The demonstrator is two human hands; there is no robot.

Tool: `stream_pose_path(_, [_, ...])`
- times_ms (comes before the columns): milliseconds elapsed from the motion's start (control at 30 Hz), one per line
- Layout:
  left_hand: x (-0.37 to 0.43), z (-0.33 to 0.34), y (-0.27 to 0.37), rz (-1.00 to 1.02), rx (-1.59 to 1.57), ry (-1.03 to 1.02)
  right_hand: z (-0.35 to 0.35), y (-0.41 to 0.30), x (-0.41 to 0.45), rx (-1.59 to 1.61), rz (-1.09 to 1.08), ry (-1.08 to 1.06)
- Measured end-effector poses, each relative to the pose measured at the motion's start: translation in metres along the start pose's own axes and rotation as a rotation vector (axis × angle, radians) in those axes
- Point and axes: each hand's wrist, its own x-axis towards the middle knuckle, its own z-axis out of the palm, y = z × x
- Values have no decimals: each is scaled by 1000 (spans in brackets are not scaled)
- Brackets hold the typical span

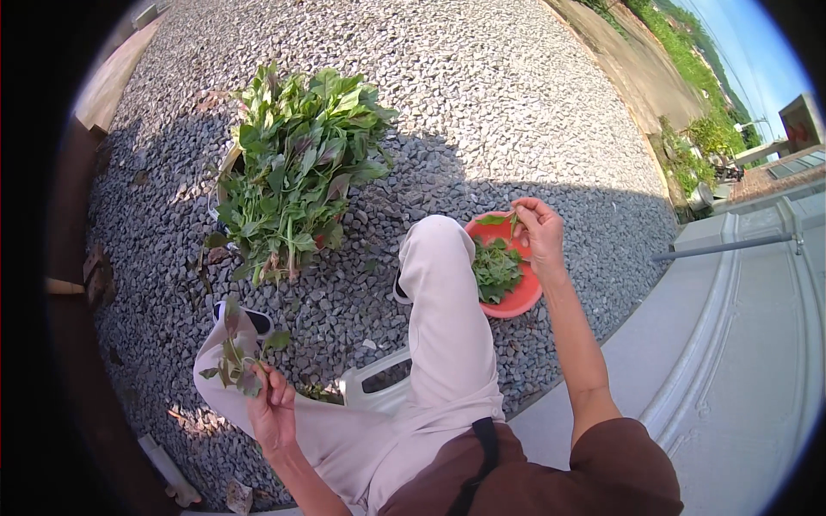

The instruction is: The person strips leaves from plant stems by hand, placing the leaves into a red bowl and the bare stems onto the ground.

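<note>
My left hand (274,403) grips a leafy green stem (235,361) with some purplish leaves, above my left leg. My right hand (539,235) pinches a small green sprig (500,220) over the red plastic basin (516,307). Torn green leaves (495,271) lie in a heap inside that basin, beside my right knee. In front of me, a large pile of leafy greens (303,168) rises from a container with a pale rim (222,174), mostly hidden under the leaves. Several cut stems point towards me.
Grey gravel (452,84) covers the ground. I sit on a pale plastic stool (381,384). A white wall panel with a grey pipe (723,248) stands at the right. A pale pipe (168,471) and a stone (239,496) lie at the lower left.
</note>
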Motion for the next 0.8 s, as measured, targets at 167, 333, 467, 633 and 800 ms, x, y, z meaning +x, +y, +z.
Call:
stream_pose_path(167, [-32, -82, 84, 335, -32, -66, -112, 82, 27, -887, 42, 168])
stream_pose_path(333, [-48, -184, 101, 308, 23, 225, -183, 131, 43, -1312, -207, 348])
stream_pose_path(467, [-85, -262, 69, 207, -146, 705, -144, 122, 60, -1277, -179, 260])
stream_pose_path(633, [-95, -289, 8, 118, -274, 976, -112, 107, 56, -934, -120, 108])
stream_pose_path(800, [-99, -295, -21, 218, -393, 1158, -113, 101, 58, -1116, -131, 56])
